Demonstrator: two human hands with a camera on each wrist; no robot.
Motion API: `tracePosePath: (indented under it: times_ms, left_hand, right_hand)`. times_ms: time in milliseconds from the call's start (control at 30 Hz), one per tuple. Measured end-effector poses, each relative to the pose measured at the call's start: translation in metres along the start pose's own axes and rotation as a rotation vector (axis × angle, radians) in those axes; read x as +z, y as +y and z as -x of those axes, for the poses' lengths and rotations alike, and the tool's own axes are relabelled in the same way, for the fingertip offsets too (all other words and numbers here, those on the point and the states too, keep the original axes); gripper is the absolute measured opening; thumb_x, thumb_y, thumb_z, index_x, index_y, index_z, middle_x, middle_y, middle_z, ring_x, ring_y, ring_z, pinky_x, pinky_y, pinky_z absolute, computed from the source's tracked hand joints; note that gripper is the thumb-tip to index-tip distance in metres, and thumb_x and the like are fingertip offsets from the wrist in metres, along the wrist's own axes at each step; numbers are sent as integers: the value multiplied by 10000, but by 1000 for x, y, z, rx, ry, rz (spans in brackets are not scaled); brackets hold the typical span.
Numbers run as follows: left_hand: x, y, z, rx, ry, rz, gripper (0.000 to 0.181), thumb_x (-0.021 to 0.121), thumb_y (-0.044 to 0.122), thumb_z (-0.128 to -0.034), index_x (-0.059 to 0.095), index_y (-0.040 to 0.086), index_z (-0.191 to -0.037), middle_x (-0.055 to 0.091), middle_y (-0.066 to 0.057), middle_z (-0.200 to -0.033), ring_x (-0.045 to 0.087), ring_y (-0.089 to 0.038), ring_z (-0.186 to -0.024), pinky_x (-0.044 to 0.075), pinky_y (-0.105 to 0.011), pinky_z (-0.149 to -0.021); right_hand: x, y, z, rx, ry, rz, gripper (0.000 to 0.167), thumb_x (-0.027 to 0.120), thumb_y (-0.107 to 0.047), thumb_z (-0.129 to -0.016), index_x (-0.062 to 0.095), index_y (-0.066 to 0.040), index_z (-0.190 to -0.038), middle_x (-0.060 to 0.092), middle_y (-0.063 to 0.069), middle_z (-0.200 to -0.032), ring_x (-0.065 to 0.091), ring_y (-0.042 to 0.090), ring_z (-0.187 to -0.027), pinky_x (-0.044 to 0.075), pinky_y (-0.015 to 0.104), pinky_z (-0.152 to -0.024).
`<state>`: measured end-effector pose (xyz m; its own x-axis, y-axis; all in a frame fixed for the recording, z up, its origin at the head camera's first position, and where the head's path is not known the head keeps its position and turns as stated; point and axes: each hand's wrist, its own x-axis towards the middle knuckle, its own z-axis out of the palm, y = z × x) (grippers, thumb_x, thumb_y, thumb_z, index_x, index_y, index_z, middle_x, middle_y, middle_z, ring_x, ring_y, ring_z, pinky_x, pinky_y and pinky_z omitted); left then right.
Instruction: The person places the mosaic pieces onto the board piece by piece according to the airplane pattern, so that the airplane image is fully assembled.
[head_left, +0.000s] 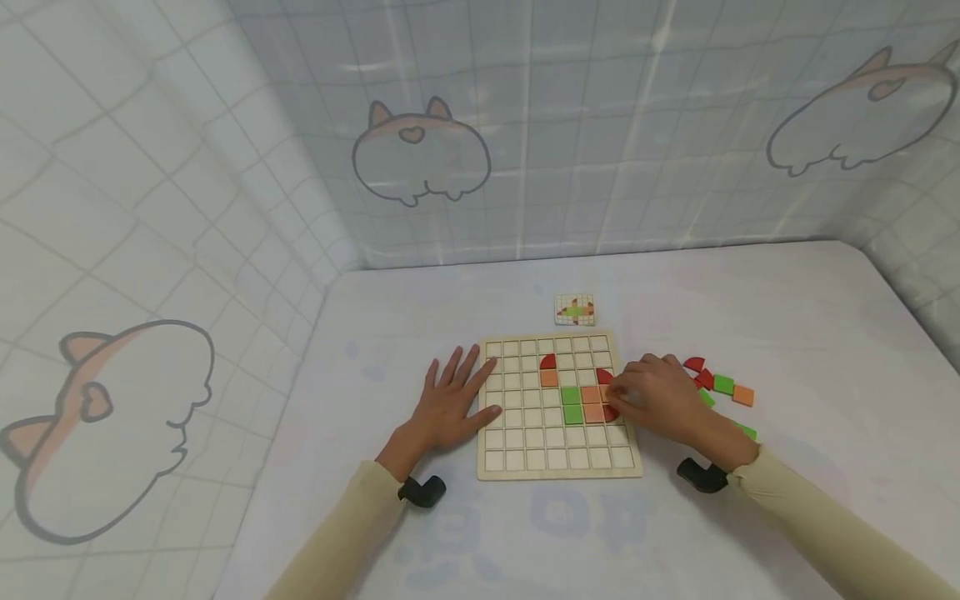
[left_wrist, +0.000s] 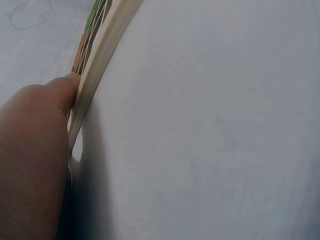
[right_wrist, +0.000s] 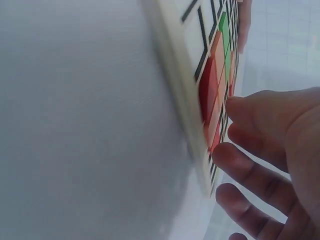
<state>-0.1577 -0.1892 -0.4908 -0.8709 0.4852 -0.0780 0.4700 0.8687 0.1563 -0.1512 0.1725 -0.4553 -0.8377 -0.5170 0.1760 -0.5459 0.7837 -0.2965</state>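
Note:
A square wooden grid board (head_left: 525,460) lies on the table. My left hand (head_left: 447,412) is spread at its left edge, fingers straight, with thumb and fingertips on the rim and outer squares. Green tiles (head_left: 573,414), orange tiles (head_left: 593,412) and red quarter-round tiles (head_left: 548,361) sit in some of its squares. Over the right edge is my right hand (head_left: 660,400), fingertips by an orange tile (right_wrist: 214,125) between two red ones. In the right wrist view its fingers bend loosely beside the tiles, with no tile visibly gripped.
Behind the board lies a small pattern card (head_left: 575,309) with a coloured figure. Loose red (head_left: 694,364), green (head_left: 723,384) and orange (head_left: 743,395) tiles are scattered to the right, some partly hidden by the right hand. A tile-patterned wall (head_left: 570,167) rises behind the table.

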Motion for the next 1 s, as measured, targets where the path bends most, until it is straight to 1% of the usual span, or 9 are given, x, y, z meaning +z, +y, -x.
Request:
tracePosePath:
  times_ms: [167,300,400,533,600,667,833,933,1000]
  left_hand:
    - [1,-1,1,17,31,43,782,344,675,-964,165,248,-1595,38,-76,-1646,-15,-318,-1491,-6,-625,-1115]
    - [3,-2,1,26,35,68,781,345,671,-967,167,242,-1595,32,-75,-1647,-26,-313,-1491,-27,-620,-1114]
    - [3,-2,1,24,31,69,779,335,674,-968,156,249,-1596,21,-68,-1648,-37,-306,-1491,-37,-615,-1114]
    - [0,-1,1,21,29,62,776,361,658,-969,169,241,-1595,37,-77,-1646,-21,-319,-1490,-22,-621,-1115]
    - [-2,0,2,23,26,44,776,356,658,-971,173,235,-1594,46,-85,-1644,-5,-328,-1490,1,-626,-1115]
    - [-3,1,2,23,18,31,780,342,666,-970,165,235,-1595,43,-87,-1644,-1,-330,-1489,17,-629,-1115]
    - [-2,1,2,19,12,41,780,337,670,-969,165,237,-1595,38,-82,-1645,-14,-323,-1490,4,-624,-1116]
    - [-2,1,1,15,7,36,777,330,670,-970,152,246,-1596,32,-75,-1646,-20,-316,-1491,-3,-618,-1119]
    - [-3,1,1,14,1,25,774,324,671,-972,139,251,-1596,26,-72,-1645,-18,-315,-1491,3,-617,-1121]
  right_hand:
    - [-9,9,21,39,-1,8,137,840,-208,-765,790,-171,-887,677,-69,-826,572,206,-824,388,376,-691]
    - [-13,17,37,66,11,33,149,849,-186,-746,787,-163,-880,668,-63,-817,592,195,-810,411,436,-713]
    - [-17,23,48,78,33,48,164,865,-178,-727,781,-163,-868,655,-52,-826,590,212,-827,398,462,-704]
    - [-24,31,60,79,85,75,188,882,-160,-689,766,-157,-837,636,-13,-854,562,264,-832,385,442,-664]
    - [-28,35,65,92,113,87,204,892,-154,-668,759,-149,-822,636,16,-877,562,288,-830,384,435,-648]
    - [-32,38,70,118,123,96,223,899,-156,-654,762,-137,-829,633,46,-900,558,306,-824,387,438,-637]
    - [-32,44,78,179,116,115,212,879,-151,-670,766,-119,-847,662,78,-910,562,338,-836,390,462,-624]
    - [-30,46,77,178,123,114,182,871,-133,-671,757,-115,-812,683,74,-882,576,353,-823,402,489,-618]
    - [-30,47,75,171,129,109,162,867,-119,-670,752,-113,-784,690,63,-847,591,344,-784,416,495,-603]
